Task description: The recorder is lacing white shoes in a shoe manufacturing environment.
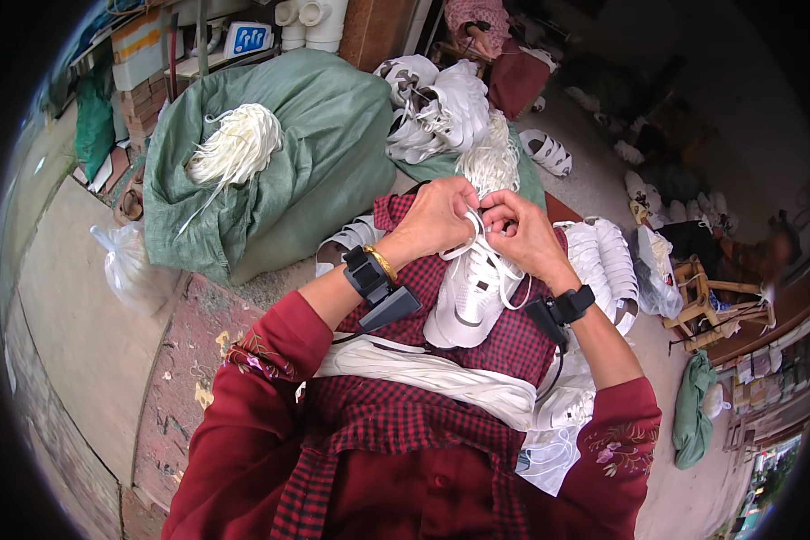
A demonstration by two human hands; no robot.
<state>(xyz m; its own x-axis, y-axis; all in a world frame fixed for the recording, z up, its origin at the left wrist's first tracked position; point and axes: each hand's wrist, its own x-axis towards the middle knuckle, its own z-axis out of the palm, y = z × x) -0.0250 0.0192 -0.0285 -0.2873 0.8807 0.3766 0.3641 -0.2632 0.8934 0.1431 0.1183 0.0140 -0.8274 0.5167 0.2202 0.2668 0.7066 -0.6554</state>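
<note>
A white sneaker (459, 315) lies on my lap over a red-and-black checked apron (405, 310), its toe toward me. White shoelace (473, 238) runs through its upper eyelets and loops up between my hands. My left hand (434, 216) is closed in a pinch on the lace at the far end of the shoe. Just to its right, my right hand (522, 236) also pinches lace, fingers curled. The lace tips are hidden by my fingers. Across my lap, nearer me, lies a bundle of white laces (423, 376).
A big green sack (324, 135) stands at the far left with a heap of laces (238, 144) on it. White shoe uppers (450, 108) are piled beyond my hands; more white shoes (603, 261) lie at right. A wooden stool (706, 301) and another person (481, 27) are farther off.
</note>
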